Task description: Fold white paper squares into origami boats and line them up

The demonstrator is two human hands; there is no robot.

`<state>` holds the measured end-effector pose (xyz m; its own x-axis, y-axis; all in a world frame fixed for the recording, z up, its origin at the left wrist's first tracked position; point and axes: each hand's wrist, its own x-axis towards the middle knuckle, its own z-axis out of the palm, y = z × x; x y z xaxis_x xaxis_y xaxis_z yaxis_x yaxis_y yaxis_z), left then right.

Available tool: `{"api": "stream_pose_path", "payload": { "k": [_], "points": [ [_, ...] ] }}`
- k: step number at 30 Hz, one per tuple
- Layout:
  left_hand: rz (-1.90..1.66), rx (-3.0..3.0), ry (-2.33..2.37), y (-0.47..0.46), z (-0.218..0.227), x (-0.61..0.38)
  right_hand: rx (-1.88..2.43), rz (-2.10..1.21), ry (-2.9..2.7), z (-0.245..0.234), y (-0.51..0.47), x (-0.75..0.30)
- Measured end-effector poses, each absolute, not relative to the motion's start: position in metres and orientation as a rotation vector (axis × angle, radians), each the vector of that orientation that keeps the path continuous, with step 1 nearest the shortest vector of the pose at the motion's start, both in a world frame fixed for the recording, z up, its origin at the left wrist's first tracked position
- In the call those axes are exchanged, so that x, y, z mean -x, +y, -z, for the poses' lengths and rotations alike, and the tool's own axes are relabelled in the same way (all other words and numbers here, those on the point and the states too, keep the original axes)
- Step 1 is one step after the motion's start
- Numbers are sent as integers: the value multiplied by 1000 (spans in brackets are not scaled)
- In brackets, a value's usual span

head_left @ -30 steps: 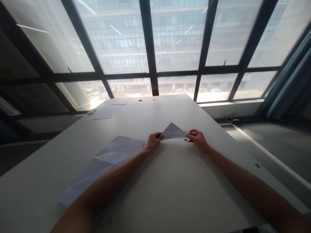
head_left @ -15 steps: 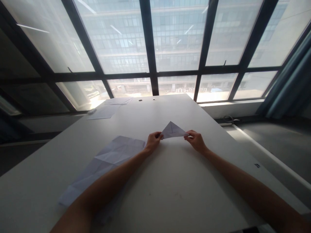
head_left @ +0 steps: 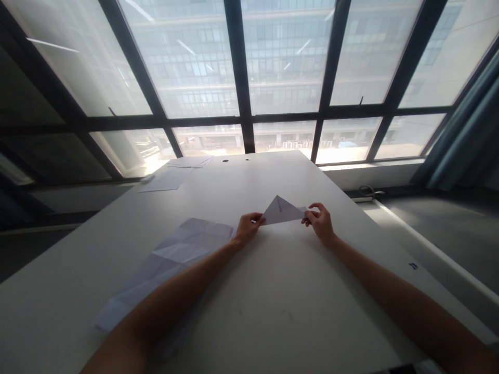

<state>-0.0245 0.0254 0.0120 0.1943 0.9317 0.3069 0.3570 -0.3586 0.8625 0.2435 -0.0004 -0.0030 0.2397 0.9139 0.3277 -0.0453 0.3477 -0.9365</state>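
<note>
A small white paper folded into a triangle (head_left: 281, 210) is held just above the white table (head_left: 273, 291), its peak pointing away from me. My left hand (head_left: 247, 227) pinches the triangle's left corner with closed fingers. My right hand (head_left: 318, 220) pinches its right corner, fingers curled round the edge. Both forearms stretch out over the tabletop.
A large creased sheet of paper (head_left: 171, 259) lies flat to the left of my left arm. More sheets (head_left: 175, 176) lie at the table's far left edge. Dark-framed windows (head_left: 241, 104) rise behind the table. A curtain (head_left: 468, 140) hangs at the right.
The folded triangle and my right hand have shifted slightly to the right and away from me. My left hand stays at about the same spot.
</note>
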Motion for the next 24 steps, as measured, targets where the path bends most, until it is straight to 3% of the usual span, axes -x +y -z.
{"api": "stream_pose_path", "payload": {
  "k": [6,13,24],
  "points": [
    [-1159,-1838,1224,26,-12,25,1054,-820,-1201,8,3,-245],
    [-1175,-1829,1213,29,-7,26,1131,-581,-1415,11,6,-249],
    [-1113,-1869,1225,30,-4,25,1100,-638,-1333,13,6,-248]
  ]
}}
